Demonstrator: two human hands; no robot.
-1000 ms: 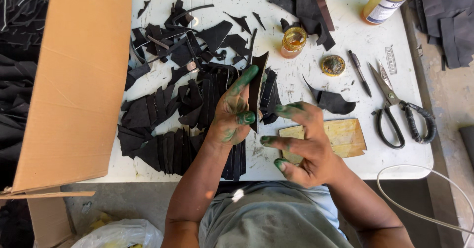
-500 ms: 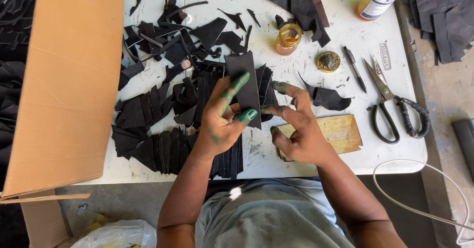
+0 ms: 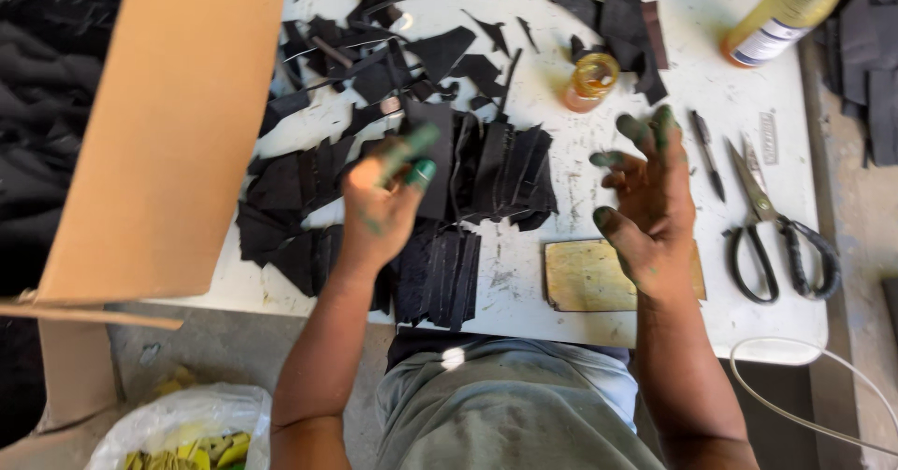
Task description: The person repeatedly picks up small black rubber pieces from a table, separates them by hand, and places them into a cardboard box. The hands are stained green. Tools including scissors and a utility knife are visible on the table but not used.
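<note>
My left hand, its fingertips stained green, pinches a flat black rectangular piece and holds it over a pile of black cut pieces on the white table. Apart from the piece, to the right, my right hand hovers open and holds nothing. Its green-tipped fingers are spread above a tan board. More stacked black strips lie near the table's front edge, under my left wrist.
A large cardboard box stands on the left. A small amber jar, a pen, scissors and a yellowish bottle lie to the right. A plastic bag and a white cable are below the table.
Both hands held the black piece together; now my right hand has let go and moved right, opening. My left hand keeps the piece and has shifted left.
</note>
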